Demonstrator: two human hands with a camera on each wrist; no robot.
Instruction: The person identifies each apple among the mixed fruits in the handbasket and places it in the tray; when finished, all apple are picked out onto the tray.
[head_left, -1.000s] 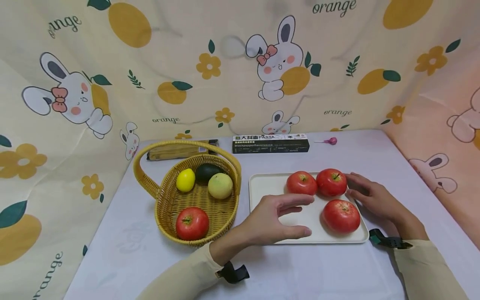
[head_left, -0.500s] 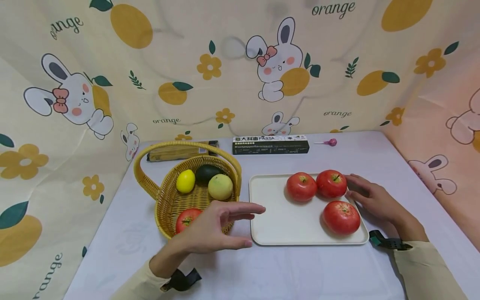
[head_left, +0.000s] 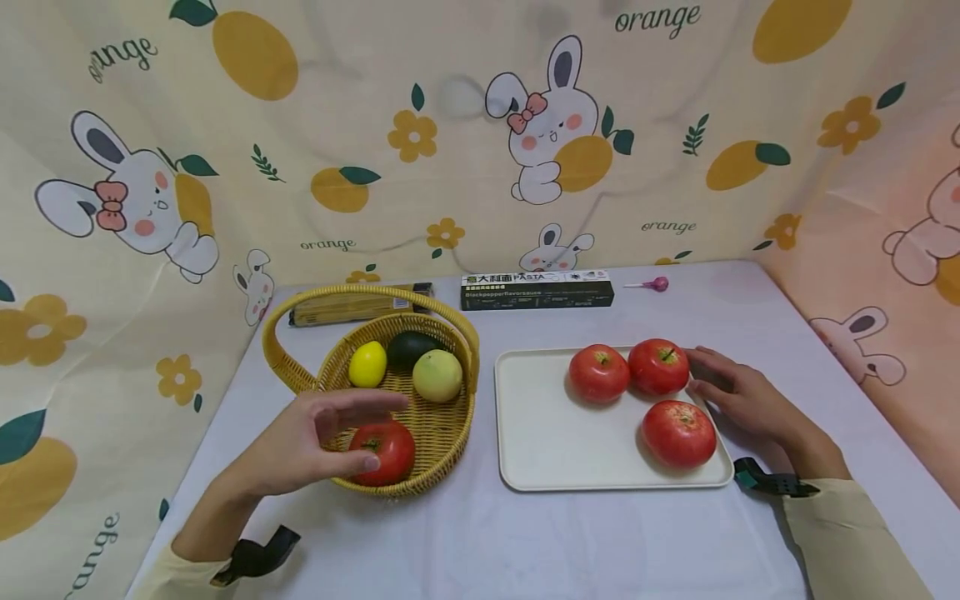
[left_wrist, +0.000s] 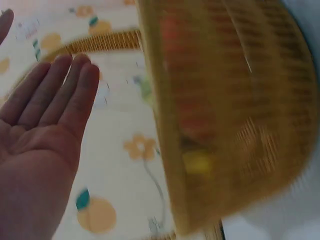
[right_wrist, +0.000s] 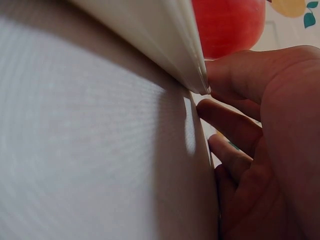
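Observation:
My left hand (head_left: 300, 442) hovers over the near left rim of the wicker basket (head_left: 318, 433), beside a red apple (head_left: 393, 454), fingers extended and thumb apart. In the left wrist view the left palm (left_wrist: 40, 145) shows nothing held, with the blurred basket wall (left_wrist: 250, 100) to its right. My right hand (head_left: 753, 408) lies at the right edge of the white tray (head_left: 555, 450), next to an apple (head_left: 658, 367). The right wrist view shows that thumb (right_wrist: 235, 75) at the tray's rim (right_wrist: 195, 60), the other fingers loosely bent. Two more apples (head_left: 598, 373) (head_left: 678, 433) sit on the tray.
A lemon (head_left: 367, 364), a dark green avocado (head_left: 411, 348) and a pale round fruit (head_left: 437, 375) lie in the basket, under its tall handle (head_left: 375, 289). Behind stand a pasta box (head_left: 536, 292), a pack of noodles (head_left: 352, 308) and a lollipop (head_left: 658, 284).
My left hand has moved left from above the tray, across to the basket's near left side, staying spread. My right hand, the tray and the fruit have kept their places.

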